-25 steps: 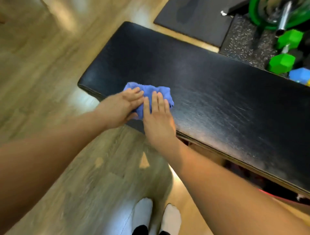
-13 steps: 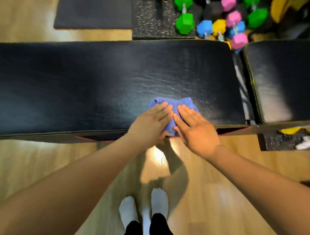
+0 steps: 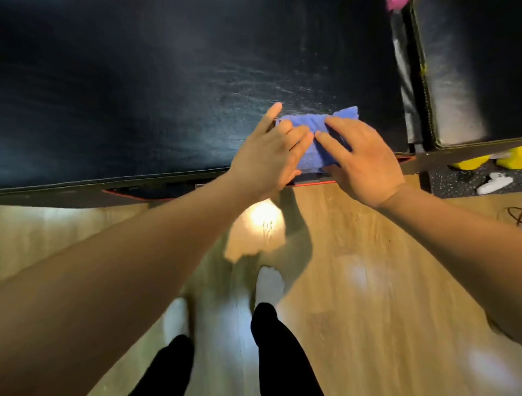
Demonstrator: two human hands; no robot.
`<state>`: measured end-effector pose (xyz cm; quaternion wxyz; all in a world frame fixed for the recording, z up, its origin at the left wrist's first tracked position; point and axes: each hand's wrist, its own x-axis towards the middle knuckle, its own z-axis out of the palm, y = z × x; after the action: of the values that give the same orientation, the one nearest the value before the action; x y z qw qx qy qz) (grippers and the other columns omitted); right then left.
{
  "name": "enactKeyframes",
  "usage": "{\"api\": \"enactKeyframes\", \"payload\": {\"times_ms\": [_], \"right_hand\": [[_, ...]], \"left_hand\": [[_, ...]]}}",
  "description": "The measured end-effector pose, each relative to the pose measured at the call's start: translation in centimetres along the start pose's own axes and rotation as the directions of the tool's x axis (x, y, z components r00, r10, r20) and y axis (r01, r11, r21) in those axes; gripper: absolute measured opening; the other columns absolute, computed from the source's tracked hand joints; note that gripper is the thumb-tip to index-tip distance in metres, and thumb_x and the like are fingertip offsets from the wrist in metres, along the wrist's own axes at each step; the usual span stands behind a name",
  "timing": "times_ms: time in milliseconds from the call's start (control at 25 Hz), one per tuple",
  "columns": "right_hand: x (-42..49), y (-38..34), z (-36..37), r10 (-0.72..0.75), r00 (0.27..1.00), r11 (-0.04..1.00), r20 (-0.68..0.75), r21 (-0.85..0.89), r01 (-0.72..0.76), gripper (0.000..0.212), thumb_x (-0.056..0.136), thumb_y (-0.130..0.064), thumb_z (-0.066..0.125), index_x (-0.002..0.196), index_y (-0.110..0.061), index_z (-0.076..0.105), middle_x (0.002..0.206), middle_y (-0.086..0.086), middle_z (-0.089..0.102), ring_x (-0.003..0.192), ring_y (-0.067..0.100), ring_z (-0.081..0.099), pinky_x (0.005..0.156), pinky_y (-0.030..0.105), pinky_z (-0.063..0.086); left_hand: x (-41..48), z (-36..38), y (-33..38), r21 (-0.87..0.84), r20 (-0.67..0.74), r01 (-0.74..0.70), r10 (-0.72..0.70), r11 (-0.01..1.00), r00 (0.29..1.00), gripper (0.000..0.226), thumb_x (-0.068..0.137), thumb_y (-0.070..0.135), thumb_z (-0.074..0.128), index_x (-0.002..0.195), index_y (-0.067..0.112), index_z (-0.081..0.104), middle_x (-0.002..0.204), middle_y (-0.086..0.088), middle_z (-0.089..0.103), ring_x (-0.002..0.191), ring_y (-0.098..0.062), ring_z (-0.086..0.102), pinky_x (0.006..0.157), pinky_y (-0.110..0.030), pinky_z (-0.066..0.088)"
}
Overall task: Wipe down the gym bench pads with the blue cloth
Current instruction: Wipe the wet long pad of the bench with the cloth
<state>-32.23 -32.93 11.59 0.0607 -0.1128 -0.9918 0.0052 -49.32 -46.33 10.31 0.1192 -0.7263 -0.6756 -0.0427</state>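
Note:
A long black bench pad (image 3: 158, 93) fills the upper part of the head view. A crumpled blue cloth (image 3: 313, 124) lies near the pad's front edge, towards its right end. My left hand (image 3: 268, 155) presses on the cloth's left side with its fingers spread. My right hand (image 3: 364, 158) presses flat on the cloth's right side. The cloth's middle is hidden under both hands. A second black pad (image 3: 463, 73) stands to the right, across a narrow gap.
Wooden floor (image 3: 353, 282) runs below the bench, with my two feet in white socks (image 3: 269, 285) on it. Yellow objects (image 3: 474, 162) and a white item (image 3: 494, 182) lie on speckled matting at the right. A pink dumbbell (image 3: 395, 3) peeks in at the top.
Both hands slid the cloth to the right along the pad, from its left end to near its right end. The view has moved closer to the bench.

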Motion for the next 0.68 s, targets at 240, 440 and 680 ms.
{"api": "enactKeyframes", "payload": {"times_ms": [240, 440, 680], "right_hand": [[8.8, -13.6, 2.6, -0.178, 0.982, 0.984, -0.059, 0.006, 0.179, 0.044, 0.090, -0.029, 0.061, 0.125, -0.003, 0.057, 0.132, 0.020, 0.055, 0.115, 0.039, 0.054, 0.096, 0.047, 0.044], [18.6, -29.2, 3.7, -0.267, 0.962, 0.962, -0.052, 0.047, 0.269, 0.045, 0.086, -0.031, 0.062, 0.121, -0.003, 0.060, 0.126, 0.019, 0.060, 0.109, 0.039, 0.057, 0.086, 0.045, 0.046], [28.2, -45.9, 6.1, -0.320, 0.947, 0.946, -0.015, 0.052, 0.320, 0.046, 0.081, -0.023, 0.070, 0.120, -0.002, 0.061, 0.125, 0.021, 0.059, 0.109, 0.039, 0.057, 0.089, 0.047, 0.044]], "left_hand": [[-14.9, -0.9, -9.4, -0.001, -0.091, 0.104, -0.103, 0.995, 0.990, 0.044, 0.079, 0.024, 0.060, 0.120, 0.009, 0.062, 0.117, -0.004, 0.065, 0.100, -0.024, 0.051, 0.109, -0.056, 0.032], [-29.4, -3.0, -20.0, 0.047, -0.040, 0.177, -0.175, 0.983, 0.984, 0.043, 0.082, 0.021, 0.054, 0.123, 0.012, 0.061, 0.121, -0.002, 0.065, 0.103, -0.024, 0.059, 0.107, -0.055, 0.034], [-44.4, -5.3, -30.1, 0.024, 0.006, 0.349, -0.349, 0.937, 0.937, 0.040, 0.086, 0.023, 0.055, 0.125, 0.012, 0.061, 0.128, -0.001, 0.063, 0.113, -0.020, 0.062, 0.108, -0.049, 0.037]]}}
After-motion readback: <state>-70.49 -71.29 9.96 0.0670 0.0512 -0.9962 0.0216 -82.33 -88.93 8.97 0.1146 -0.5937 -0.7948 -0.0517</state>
